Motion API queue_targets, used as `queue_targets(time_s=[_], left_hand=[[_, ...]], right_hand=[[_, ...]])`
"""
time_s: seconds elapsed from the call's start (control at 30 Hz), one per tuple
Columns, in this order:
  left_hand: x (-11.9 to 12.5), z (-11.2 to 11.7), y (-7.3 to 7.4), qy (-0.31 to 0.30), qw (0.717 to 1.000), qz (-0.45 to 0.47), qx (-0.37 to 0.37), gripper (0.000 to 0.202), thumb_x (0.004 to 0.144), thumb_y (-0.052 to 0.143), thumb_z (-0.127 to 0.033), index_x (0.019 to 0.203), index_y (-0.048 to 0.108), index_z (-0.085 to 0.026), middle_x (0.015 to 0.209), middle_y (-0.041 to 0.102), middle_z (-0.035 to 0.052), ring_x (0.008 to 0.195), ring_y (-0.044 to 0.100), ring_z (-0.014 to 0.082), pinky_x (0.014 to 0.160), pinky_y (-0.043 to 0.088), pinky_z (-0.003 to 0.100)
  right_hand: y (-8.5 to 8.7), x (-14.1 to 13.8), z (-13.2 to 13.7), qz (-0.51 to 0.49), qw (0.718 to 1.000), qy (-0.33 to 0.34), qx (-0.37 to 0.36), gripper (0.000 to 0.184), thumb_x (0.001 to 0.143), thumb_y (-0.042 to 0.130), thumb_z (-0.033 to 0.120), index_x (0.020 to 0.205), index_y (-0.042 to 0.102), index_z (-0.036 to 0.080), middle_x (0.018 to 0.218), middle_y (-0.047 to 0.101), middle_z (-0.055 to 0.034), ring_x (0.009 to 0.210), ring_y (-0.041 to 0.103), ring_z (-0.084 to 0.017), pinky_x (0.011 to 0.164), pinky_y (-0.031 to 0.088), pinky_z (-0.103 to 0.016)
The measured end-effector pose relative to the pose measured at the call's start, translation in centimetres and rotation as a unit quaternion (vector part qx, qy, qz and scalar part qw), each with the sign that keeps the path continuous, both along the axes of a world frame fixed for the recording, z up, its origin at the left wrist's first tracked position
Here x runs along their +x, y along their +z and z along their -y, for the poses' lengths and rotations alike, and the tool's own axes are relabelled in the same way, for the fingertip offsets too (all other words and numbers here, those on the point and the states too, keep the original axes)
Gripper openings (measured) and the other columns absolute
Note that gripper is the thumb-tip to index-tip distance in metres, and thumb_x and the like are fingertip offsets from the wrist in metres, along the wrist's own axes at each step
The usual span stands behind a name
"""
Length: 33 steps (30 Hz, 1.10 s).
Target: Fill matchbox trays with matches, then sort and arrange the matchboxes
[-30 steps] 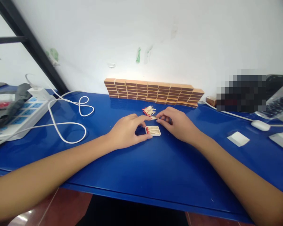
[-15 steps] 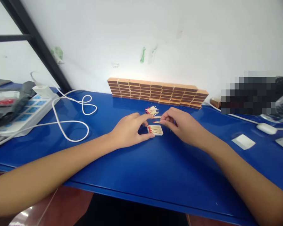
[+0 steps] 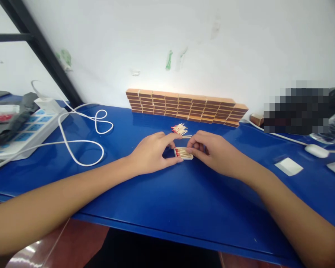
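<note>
A small open matchbox tray [image 3: 183,153] with red-tipped matches lies on the blue table [image 3: 162,201]. My left hand [image 3: 153,152] grips the tray's left side between thumb and forefinger. My right hand [image 3: 212,150] is closed in a pinch at the tray's right end, its fingertips pressed onto the matches inside. A loose heap of red-tipped matches [image 3: 179,129] lies just behind the tray, with a single match [image 3: 186,136] beside it.
A long stacked wall of brown matchboxes [image 3: 185,107] stands against the white wall. A power strip [image 3: 25,134] with looping white cable [image 3: 80,145] is at the left. A white piece [image 3: 289,166], a mouse [image 3: 316,150] and a keyboard lie at the right.
My right hand carried a match from the heap down to the tray and now presses onto it. My left hand has stayed on the tray. The view shifted slightly.
</note>
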<state>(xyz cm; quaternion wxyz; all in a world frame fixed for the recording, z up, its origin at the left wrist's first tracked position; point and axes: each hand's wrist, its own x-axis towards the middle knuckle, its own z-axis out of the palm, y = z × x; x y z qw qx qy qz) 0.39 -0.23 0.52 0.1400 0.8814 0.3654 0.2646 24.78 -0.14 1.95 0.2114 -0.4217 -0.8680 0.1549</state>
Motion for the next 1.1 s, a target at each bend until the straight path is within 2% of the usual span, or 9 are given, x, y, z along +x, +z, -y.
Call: queue_targets(time_s=[0.23,0.3,0.37,0.47,0.63,0.9,1.1], left_hand=[[-0.2,0.0,0.0,-0.013,1.0,0.008,0.002,0.058,0.088,0.082,-0.038,0.138,0.058,-0.025,0.104,0.077,0.0006,0.1,0.069,0.023,0.091,0.052,0.038],[-0.2,-0.1,-0.1,-0.012,1.0,0.007,0.005,0.057,0.088,0.082,-0.038,0.139,0.059,-0.026,0.104,0.077,0.0006,0.1,0.069,0.0228,0.091,0.053,0.038],[-0.2,-0.1,0.0,-0.009,1.0,0.006,0.008,0.057,0.088,0.082,-0.038,0.139,0.059,-0.026,0.104,0.077,0.0004,0.099,0.068,0.0227,0.09,0.053,0.039],[-0.2,-0.1,0.0,-0.008,1.0,0.006,0.007,0.056,0.088,0.082,-0.038,0.138,0.059,-0.027,0.103,0.077,-0.0002,0.098,0.068,0.0225,0.089,0.053,0.038],[-0.2,-0.1,0.0,-0.003,1.0,0.002,-0.001,0.055,0.088,0.082,-0.037,0.136,0.06,-0.024,0.104,0.078,0.0004,0.099,0.068,0.023,0.091,0.052,0.039],[-0.3,-0.2,0.0,0.013,1.0,-0.001,-0.003,0.057,0.088,0.082,-0.039,0.138,0.059,-0.026,0.104,0.077,0.0,0.099,0.067,0.023,0.086,0.053,0.038],[-0.2,-0.2,0.1,0.018,1.0,-0.003,-0.002,0.058,0.087,0.082,-0.038,0.138,0.058,-0.025,0.104,0.077,-0.0001,0.1,0.067,0.0237,0.09,0.052,0.039]], right_hand=[[-0.5,-0.3,-0.4,-0.047,0.998,-0.009,-0.035,0.017,0.1,0.061,0.031,0.088,0.067,0.022,0.081,0.062,-0.0023,0.069,0.053,-0.016,0.064,0.042,-0.03],[-0.9,-0.1,-1.0,-0.086,0.995,-0.036,-0.016,0.015,0.099,0.063,0.033,0.09,0.068,0.022,0.083,0.064,-0.0032,0.069,0.054,-0.017,0.064,0.043,-0.031],[-1.5,0.3,-1.9,-0.11,0.991,-0.064,0.035,0.011,0.097,0.064,0.032,0.094,0.069,0.022,0.087,0.066,-0.0053,0.075,0.058,-0.019,0.068,0.046,-0.034],[-2.4,1.0,-3.2,-0.08,0.99,-0.067,0.094,0.008,0.095,0.065,0.028,0.098,0.071,0.022,0.092,0.066,-0.008,0.088,0.06,-0.025,0.077,0.048,-0.039],[-3.0,1.4,-3.8,-0.034,0.993,-0.06,0.091,0.01,0.096,0.064,0.028,0.091,0.071,0.022,0.09,0.065,-0.0079,0.088,0.058,-0.026,0.079,0.047,-0.04],[-2.0,1.2,-2.7,-0.012,0.996,-0.06,0.061,0.014,0.1,0.059,0.029,0.09,0.066,0.021,0.091,0.064,-0.0085,0.091,0.056,-0.026,0.08,0.046,-0.04],[-0.3,0.6,-0.8,-0.017,0.999,-0.016,0.028,0.016,0.101,0.059,0.032,0.089,0.065,0.022,0.09,0.062,-0.0065,0.088,0.056,-0.024,0.078,0.046,-0.037]])
